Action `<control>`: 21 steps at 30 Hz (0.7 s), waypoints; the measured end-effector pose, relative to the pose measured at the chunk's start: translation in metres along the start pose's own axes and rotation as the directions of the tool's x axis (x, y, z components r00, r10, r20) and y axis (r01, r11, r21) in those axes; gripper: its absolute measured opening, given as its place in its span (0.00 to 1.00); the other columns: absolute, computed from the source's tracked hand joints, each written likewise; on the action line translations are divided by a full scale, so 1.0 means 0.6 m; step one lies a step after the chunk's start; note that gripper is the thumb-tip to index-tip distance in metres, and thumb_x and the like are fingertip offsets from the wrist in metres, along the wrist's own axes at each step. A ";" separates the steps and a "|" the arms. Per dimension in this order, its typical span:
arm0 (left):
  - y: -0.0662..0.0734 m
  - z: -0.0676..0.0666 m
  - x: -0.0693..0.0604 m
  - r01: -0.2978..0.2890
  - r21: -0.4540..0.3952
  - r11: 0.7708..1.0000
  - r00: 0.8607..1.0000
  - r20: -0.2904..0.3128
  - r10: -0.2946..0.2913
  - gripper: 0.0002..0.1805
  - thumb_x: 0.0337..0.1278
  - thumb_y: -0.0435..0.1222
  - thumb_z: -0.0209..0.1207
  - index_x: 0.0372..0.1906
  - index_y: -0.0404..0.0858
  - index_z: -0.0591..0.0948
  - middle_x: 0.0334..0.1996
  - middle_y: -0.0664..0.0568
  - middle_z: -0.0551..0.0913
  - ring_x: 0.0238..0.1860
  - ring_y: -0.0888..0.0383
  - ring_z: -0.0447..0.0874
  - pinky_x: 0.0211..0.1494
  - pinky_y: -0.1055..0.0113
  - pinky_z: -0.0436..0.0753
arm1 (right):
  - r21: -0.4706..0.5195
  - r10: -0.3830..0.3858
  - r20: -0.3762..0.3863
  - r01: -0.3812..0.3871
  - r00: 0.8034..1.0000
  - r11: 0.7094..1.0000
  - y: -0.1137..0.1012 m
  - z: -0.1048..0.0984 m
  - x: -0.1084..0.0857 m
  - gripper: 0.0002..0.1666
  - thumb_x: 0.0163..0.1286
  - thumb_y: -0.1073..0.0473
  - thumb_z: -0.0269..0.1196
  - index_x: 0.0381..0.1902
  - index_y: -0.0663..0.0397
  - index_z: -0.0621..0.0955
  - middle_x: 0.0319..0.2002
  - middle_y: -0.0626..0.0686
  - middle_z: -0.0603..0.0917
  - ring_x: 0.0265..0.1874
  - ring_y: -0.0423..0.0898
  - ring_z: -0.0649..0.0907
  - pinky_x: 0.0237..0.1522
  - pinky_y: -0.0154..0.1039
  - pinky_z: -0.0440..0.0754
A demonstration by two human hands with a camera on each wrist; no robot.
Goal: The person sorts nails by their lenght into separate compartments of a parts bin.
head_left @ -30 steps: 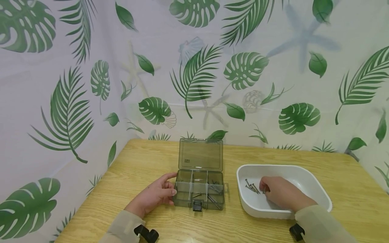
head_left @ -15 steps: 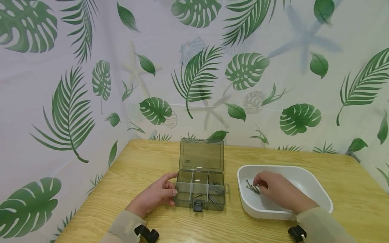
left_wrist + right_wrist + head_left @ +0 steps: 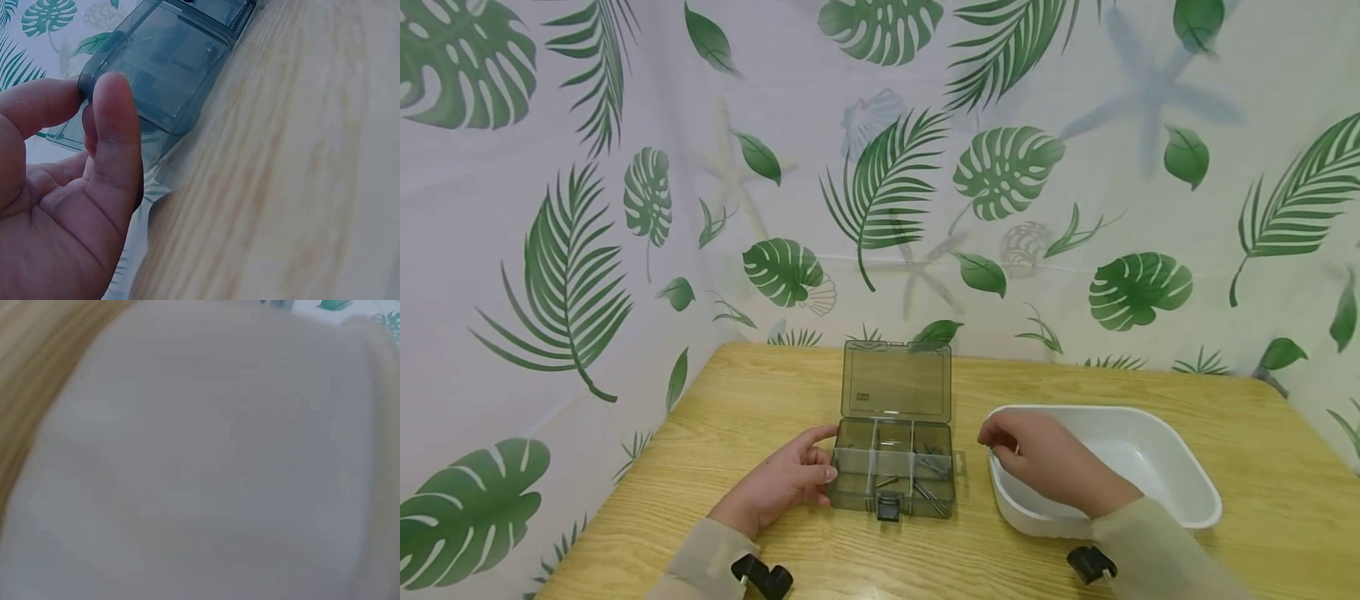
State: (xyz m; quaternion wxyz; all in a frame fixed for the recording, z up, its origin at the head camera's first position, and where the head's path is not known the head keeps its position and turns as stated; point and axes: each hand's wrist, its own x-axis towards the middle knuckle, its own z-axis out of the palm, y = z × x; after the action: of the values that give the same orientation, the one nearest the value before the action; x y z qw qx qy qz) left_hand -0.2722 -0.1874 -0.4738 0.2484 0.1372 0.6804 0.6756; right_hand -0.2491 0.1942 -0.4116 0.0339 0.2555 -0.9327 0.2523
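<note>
A smoky see-through compartment box (image 3: 891,471) stands with its lid (image 3: 897,379) raised. My left hand (image 3: 786,483) grips its left side, thumb at the front and index finger farther back. In the left wrist view, index finger and thumb meet the box's (image 3: 162,69) edge. A brass-coloured screw (image 3: 886,482) lies in the front middle compartment; long screws (image 3: 930,497) lie in the front right one. My right hand (image 3: 1045,458) is over the left rim of a white tray (image 3: 1150,467), fingers curled and pinched. The screw at its fingertips, glimpsed earlier, is now hidden.
The box and tray stand side by side on a wood-grain table (image 3: 760,383), a strip of table between them. Small screws (image 3: 931,454) lie in the box's back right compartment. A leaf-patterned cloth (image 3: 880,167) hangs behind. The tray's wall (image 3: 187,456) fills the right wrist view.
My right hand has moved left from inside the tray, past where the loose screws lay, to the tray's left rim. My left hand and the box stay put.
</note>
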 end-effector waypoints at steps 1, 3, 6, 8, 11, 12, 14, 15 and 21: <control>0.000 0.000 0.000 0.000 0.002 1.000 1.000 -0.001 0.000 0.41 0.70 0.31 0.59 0.81 0.40 0.53 0.38 0.47 0.71 0.33 0.55 0.73 0.38 0.60 0.85 | 0.000 0.001 0.004 -0.001 1.000 1.000 -0.005 0.002 0.004 0.10 0.71 0.68 0.61 0.42 0.46 0.84 0.38 0.44 0.83 0.35 0.36 0.79 0.39 0.40 0.82; 0.000 0.000 0.000 0.001 0.006 1.000 1.000 -0.004 -0.001 0.41 0.71 0.31 0.59 0.81 0.41 0.53 0.38 0.47 0.71 0.34 0.55 0.73 0.38 0.60 0.85 | 0.006 0.001 0.015 -0.001 1.000 1.000 -0.016 0.006 0.011 0.10 0.71 0.68 0.61 0.43 0.48 0.84 0.39 0.46 0.84 0.36 0.37 0.79 0.39 0.40 0.82; 0.000 0.000 0.001 0.004 0.006 1.000 1.000 -0.004 -0.004 0.40 0.71 0.31 0.59 0.81 0.41 0.53 0.38 0.47 0.71 0.34 0.55 0.74 0.39 0.60 0.85 | 0.014 -0.003 0.023 0.003 1.000 1.000 -0.030 0.014 0.021 0.10 0.71 0.68 0.62 0.45 0.49 0.84 0.40 0.46 0.84 0.36 0.37 0.79 0.38 0.40 0.82; 0.001 0.000 0.001 0.006 0.008 1.000 1.000 -0.004 -0.006 0.40 0.71 0.31 0.59 0.81 0.41 0.53 0.38 0.47 0.71 0.34 0.55 0.74 0.39 0.60 0.85 | 0.018 -0.007 0.026 0.007 1.000 1.000 -0.039 0.019 0.028 0.10 0.72 0.68 0.62 0.45 0.49 0.84 0.40 0.47 0.84 0.35 0.37 0.79 0.38 0.39 0.81; 0.001 -0.001 0.001 0.004 0.012 1.000 1.000 -0.005 -0.004 0.40 0.71 0.31 0.59 0.81 0.41 0.53 0.38 0.47 0.71 0.33 0.55 0.73 0.39 0.60 0.85 | 0.025 -0.015 0.032 0.015 0.999 1.000 -0.051 0.029 0.042 0.10 0.72 0.67 0.61 0.44 0.48 0.85 0.40 0.47 0.84 0.35 0.37 0.78 0.37 0.39 0.81; 0.001 -0.001 0.001 0.003 0.014 1.000 1.000 -0.004 -0.003 0.40 0.70 0.31 0.59 0.81 0.41 0.53 0.38 0.47 0.71 0.33 0.55 0.73 0.39 0.60 0.85 | 0.024 -0.018 0.034 0.017 0.999 1.000 -0.056 0.032 0.046 0.10 0.71 0.67 0.61 0.44 0.48 0.85 0.40 0.46 0.84 0.35 0.37 0.78 0.38 0.39 0.81; 0.001 -0.001 0.001 0.002 0.012 1.000 1.000 -0.005 -0.002 0.40 0.70 0.31 0.59 0.81 0.42 0.53 0.38 0.47 0.71 0.33 0.55 0.73 0.38 0.60 0.85 | 0.020 -0.026 0.037 0.025 0.999 0.999 -0.064 0.037 0.057 0.11 0.71 0.68 0.61 0.44 0.48 0.85 0.40 0.45 0.84 0.34 0.37 0.78 0.37 0.39 0.80; 0.000 -0.001 0.002 0.002 0.010 1.000 1.000 -0.005 -0.002 0.40 0.70 0.31 0.59 0.81 0.42 0.53 0.38 0.47 0.70 0.33 0.55 0.73 0.38 0.60 0.85 | 0.020 -0.035 0.038 0.034 0.999 0.999 -0.069 0.040 0.063 0.11 0.71 0.68 0.60 0.44 0.49 0.85 0.40 0.46 0.83 0.34 0.38 0.78 0.37 0.39 0.80; -0.002 0.000 0.003 0.003 -0.006 1.000 1.000 0.000 -0.003 0.40 0.71 0.30 0.58 0.81 0.41 0.53 0.37 0.48 0.71 0.33 0.55 0.73 0.39 0.59 0.85 | 0.002 -0.078 0.057 0.078 0.995 0.997 -0.091 0.058 0.093 0.12 0.71 0.67 0.60 0.46 0.51 0.86 0.40 0.45 0.83 0.35 0.38 0.78 0.39 0.39 0.81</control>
State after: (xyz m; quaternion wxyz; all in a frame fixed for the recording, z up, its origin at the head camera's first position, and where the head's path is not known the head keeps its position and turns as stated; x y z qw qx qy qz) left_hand -0.2735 -0.1867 -0.4755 0.2501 0.1355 0.6785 0.6773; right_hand -0.2682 0.1114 -0.4064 0.0172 0.2990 -0.9226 0.2433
